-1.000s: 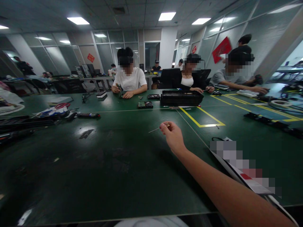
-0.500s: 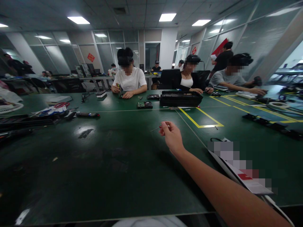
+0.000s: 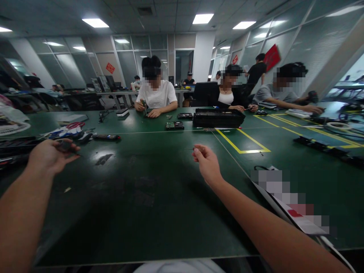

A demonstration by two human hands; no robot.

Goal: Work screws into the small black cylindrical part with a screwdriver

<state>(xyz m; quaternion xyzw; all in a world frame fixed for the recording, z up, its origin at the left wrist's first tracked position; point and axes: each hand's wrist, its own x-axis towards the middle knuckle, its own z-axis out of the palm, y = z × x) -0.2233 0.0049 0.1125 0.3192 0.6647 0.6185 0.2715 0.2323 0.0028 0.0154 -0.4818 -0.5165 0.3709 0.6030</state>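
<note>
My right hand (image 3: 207, 161) is raised above the green table, pinching a thin screwdriver (image 3: 189, 148). Its slim metal shaft points left, and the fingers cover most of the handle. Far to the left, my left hand (image 3: 49, 154) is curled round a dark grey object (image 3: 65, 145) with a thin dark end pointing right; its exact kind is unclear. Close by that hand lie a pen-like black tool (image 3: 106, 137) and a pile of small items with red-handled scissors (image 3: 75, 125). Both hands are well apart.
A long black casing (image 3: 218, 119) and a hard drive (image 3: 174, 125) lie across the table. Yellow tape (image 3: 241, 151) marks a rectangle. A white sheet-like item (image 3: 280, 201) rests by my right forearm. Co-workers sit opposite; one person's hand (image 3: 155, 113) works on small parts.
My left hand has come into view from the left, with a dark grey object in it. My right hand has barely moved; the screwdriver's shaft has turned closer to level.
</note>
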